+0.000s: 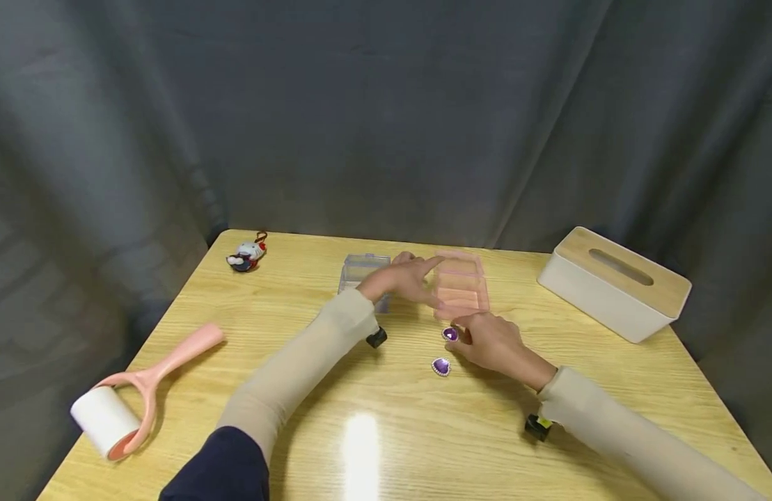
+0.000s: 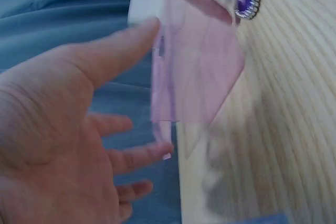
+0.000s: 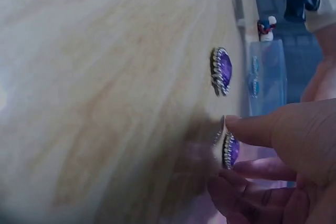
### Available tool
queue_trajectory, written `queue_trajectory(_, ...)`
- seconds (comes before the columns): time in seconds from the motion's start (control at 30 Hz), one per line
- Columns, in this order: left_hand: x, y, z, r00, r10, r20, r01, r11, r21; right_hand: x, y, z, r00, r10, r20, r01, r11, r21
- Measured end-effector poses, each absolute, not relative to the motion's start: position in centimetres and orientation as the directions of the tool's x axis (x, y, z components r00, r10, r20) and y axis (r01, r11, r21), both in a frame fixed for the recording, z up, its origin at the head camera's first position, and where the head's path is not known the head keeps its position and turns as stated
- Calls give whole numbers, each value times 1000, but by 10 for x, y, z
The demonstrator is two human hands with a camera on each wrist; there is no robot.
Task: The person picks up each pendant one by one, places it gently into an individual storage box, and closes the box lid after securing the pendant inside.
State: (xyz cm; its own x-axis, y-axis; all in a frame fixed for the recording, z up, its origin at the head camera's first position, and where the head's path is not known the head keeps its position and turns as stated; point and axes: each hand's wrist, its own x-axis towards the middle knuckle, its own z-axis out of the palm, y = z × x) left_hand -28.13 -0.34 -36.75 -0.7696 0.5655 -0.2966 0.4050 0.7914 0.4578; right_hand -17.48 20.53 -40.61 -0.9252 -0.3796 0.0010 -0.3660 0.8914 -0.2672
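My right hand (image 1: 489, 341) pinches a purple heart-shaped jewel (image 3: 234, 150) with a silver beaded rim between thumb and fingers, just above or on the table. Beside it a second, matching purple jewel (image 1: 441, 366) lies on the wood. Over the gap between two boxes hovers my left hand (image 1: 412, 277), its thumb and fingers spread with nothing between them. Its fingertips reach to the edge of the pink see-through box (image 1: 461, 299); whether they touch it I cannot tell. A bluish clear box (image 1: 365, 262) sits partly hidden behind the left hand and wrist.
A white tissue box (image 1: 601, 299) with a wooden lid stands at the right. On the left lie a pink-handled lint roller (image 1: 149, 379) and, farther back, a small plush charm (image 1: 246, 256). A grey curtain (image 1: 373, 125) hangs behind the table (image 1: 310, 445).
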Motion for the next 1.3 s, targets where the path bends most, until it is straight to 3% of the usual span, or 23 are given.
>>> queue_trajectory(0.27,-284,3,-375,-777,550,-305,423,816,394,-173,197,-416,-895,-442,53,-440,858,-264)
queue_trajectory(0.57,-284,6,-376,-768,555,-321,382,798,466,-179,208,-416,-813,-574,102,-580,780,-236)
queue_trajectory(0.93,-284,7,-374,-727,560,-398,327,792,516,-195,230,-388,-758,-619,204,-627,605,-491)
queue_trajectory(1.3,-283,9,-377,-710,590,-385,324,759,565,-212,245,-380,-767,-594,243,-618,580,-532)
